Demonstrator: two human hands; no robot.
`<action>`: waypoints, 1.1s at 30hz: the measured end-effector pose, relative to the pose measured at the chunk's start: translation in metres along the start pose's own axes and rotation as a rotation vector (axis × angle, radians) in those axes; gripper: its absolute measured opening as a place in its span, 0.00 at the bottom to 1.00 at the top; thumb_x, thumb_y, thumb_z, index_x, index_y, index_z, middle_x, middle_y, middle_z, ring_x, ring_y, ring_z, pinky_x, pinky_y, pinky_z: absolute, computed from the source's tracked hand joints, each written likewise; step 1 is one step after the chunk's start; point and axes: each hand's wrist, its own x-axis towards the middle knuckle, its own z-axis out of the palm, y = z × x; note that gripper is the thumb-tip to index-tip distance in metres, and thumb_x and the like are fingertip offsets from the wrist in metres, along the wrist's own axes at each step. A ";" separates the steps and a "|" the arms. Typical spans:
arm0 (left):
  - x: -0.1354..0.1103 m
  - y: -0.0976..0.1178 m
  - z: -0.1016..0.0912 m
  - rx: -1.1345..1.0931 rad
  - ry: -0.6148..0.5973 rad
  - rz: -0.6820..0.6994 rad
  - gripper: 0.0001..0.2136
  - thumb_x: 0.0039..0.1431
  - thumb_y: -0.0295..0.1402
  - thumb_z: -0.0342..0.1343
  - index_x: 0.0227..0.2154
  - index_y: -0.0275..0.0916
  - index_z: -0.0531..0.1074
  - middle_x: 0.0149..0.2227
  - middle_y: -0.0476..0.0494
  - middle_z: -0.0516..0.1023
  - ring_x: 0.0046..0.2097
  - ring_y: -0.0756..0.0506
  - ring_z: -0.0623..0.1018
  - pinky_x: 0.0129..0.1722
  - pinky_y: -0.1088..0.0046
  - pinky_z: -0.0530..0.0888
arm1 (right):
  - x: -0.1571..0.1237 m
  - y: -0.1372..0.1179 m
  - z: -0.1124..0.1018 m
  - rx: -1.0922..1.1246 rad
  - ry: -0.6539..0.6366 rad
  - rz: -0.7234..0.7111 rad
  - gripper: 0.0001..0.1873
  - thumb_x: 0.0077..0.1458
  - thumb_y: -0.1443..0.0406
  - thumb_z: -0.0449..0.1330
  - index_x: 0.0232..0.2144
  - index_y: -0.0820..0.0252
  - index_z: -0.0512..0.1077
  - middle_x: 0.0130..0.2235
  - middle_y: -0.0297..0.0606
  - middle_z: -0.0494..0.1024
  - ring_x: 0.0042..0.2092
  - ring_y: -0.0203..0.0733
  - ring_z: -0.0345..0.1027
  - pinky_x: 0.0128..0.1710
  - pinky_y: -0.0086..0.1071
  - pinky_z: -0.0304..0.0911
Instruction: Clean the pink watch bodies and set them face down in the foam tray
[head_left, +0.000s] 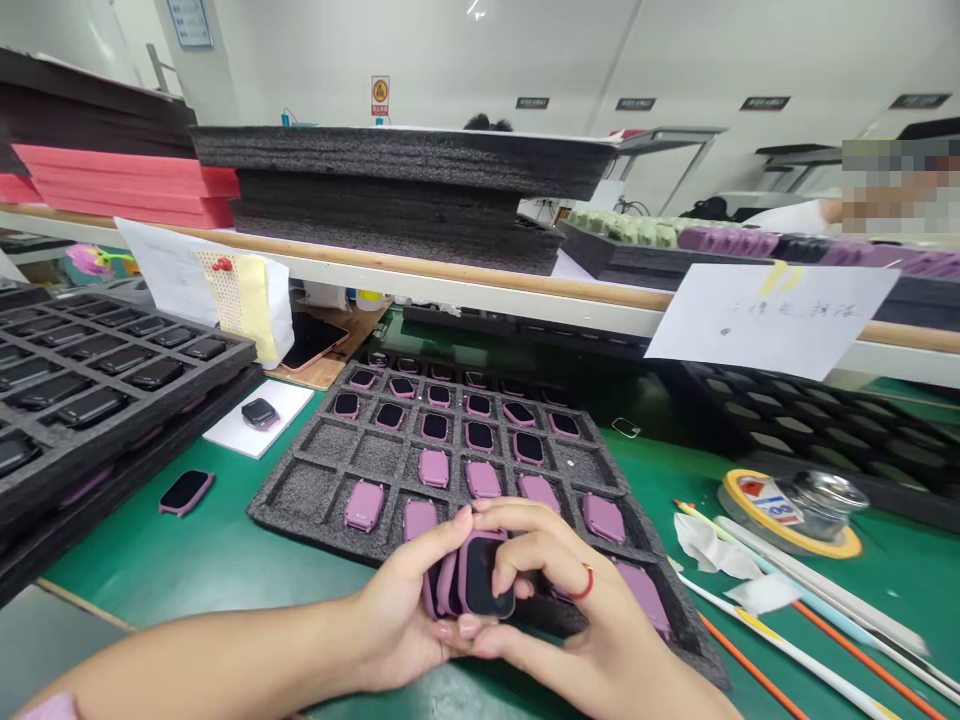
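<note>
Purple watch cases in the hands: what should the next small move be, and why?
I would probably have the right hand set the front watch case into an empty compartment of the foam tray: that hand touches the case, the left hand supports the other cases, and the compartment has room.

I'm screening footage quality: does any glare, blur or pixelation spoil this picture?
Head view: pale sheen on the green table; head view: faint writing on the paper at right; head view: pixelation over part of the person at upper right; head view: held watches, left hand and right hand fairly clear.
</note>
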 end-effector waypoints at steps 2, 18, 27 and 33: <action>0.000 0.001 0.000 -0.042 0.006 -0.011 0.24 0.48 0.49 0.70 0.29 0.28 0.77 0.27 0.44 0.75 0.18 0.59 0.64 0.17 0.82 0.48 | -0.001 -0.001 0.004 -0.014 0.021 -0.003 0.10 0.57 0.64 0.68 0.35 0.54 0.68 0.49 0.37 0.77 0.54 0.39 0.72 0.51 0.26 0.70; -0.001 0.003 -0.003 0.041 -0.064 -0.064 0.18 0.55 0.46 0.65 0.36 0.32 0.79 0.32 0.39 0.82 0.16 0.57 0.65 0.16 0.79 0.46 | -0.007 0.006 -0.006 0.400 0.715 0.426 0.05 0.59 0.61 0.67 0.34 0.55 0.76 0.38 0.37 0.84 0.39 0.38 0.82 0.44 0.26 0.78; -0.002 0.002 0.000 0.078 -0.059 -0.060 0.19 0.54 0.47 0.64 0.36 0.33 0.77 0.31 0.41 0.82 0.16 0.56 0.66 0.16 0.79 0.47 | -0.017 -0.003 -0.007 -0.118 0.530 0.074 0.13 0.57 0.75 0.63 0.40 0.51 0.76 0.37 0.33 0.84 0.42 0.41 0.81 0.44 0.34 0.79; -0.003 0.001 -0.002 0.079 -0.043 -0.073 0.21 0.52 0.49 0.65 0.34 0.33 0.74 0.26 0.45 0.77 0.16 0.56 0.65 0.16 0.79 0.47 | -0.026 -0.005 -0.014 -0.134 0.280 -0.073 0.19 0.58 0.71 0.64 0.50 0.46 0.77 0.43 0.35 0.85 0.42 0.44 0.81 0.46 0.36 0.79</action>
